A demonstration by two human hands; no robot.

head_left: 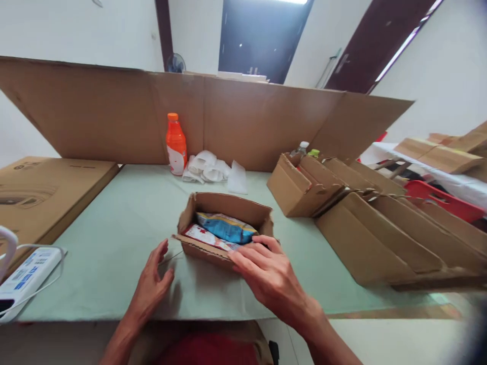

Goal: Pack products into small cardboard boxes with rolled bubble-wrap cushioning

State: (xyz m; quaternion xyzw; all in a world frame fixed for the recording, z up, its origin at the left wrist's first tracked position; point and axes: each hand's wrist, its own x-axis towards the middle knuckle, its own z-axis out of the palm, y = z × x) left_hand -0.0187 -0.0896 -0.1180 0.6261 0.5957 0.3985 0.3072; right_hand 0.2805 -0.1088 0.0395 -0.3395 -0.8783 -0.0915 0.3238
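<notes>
A small open cardboard box (207, 254) stands on the table in front of me. Inside it lie a blue packet with a yellow edge (226, 228) and, nearer me, a white and red packet (207, 236). My right hand (268, 268) grips the box at its front right rim, with fingers bent over the wall beside the packets; some fingertips are hidden. Just off the front left corner, my left hand (152, 279) is open, thumb and fingers apart, holding nothing.
An orange bottle (176, 147) and crumpled white wrapping (207, 167) stand before a cardboard screen (243, 121). Several open cardboard boxes (357, 243) line the right side. At left are a large flat carton (49, 197) and a white power strip (28, 276) with a cable.
</notes>
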